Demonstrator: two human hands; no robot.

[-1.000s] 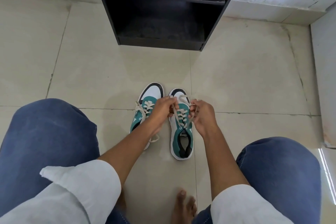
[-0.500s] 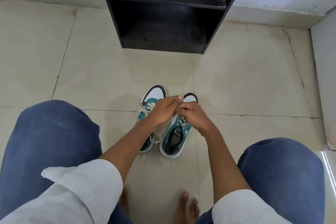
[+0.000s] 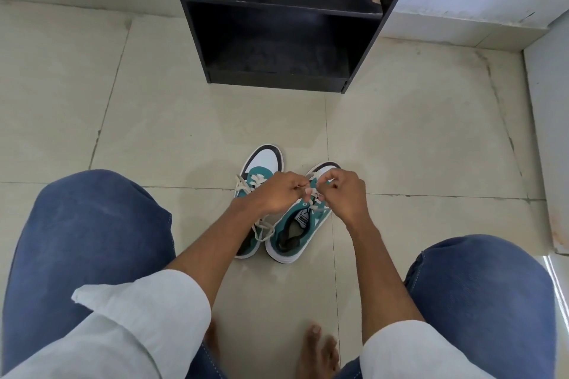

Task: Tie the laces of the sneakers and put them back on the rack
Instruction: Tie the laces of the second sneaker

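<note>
Two teal, white and black sneakers stand side by side on the tiled floor. The left sneaker [image 3: 261, 163] has loose cream laces trailing off its side. The right sneaker [image 3: 292, 234] is angled with its toe to the right. My left hand [image 3: 277, 194] and my right hand [image 3: 345, 194] meet above the right sneaker's tongue, each pinching its cream laces [image 3: 312, 194]. The hands hide most of the lacing. The black shoe rack [image 3: 277, 80] stands empty straight ahead.
My knees in blue jeans [image 3: 86, 240] flank the shoes on both sides. My bare foot [image 3: 317, 351] rests on the floor near the bottom. A white wall ledge [image 3: 548, 148] runs along the right. Bare tiled floor [image 3: 184, 120] lies between shoes and rack.
The right sneaker has turned from straight to angled, toe to the right. My hands came together over its laces, then stayed there working them. The view shifted slightly.
</note>
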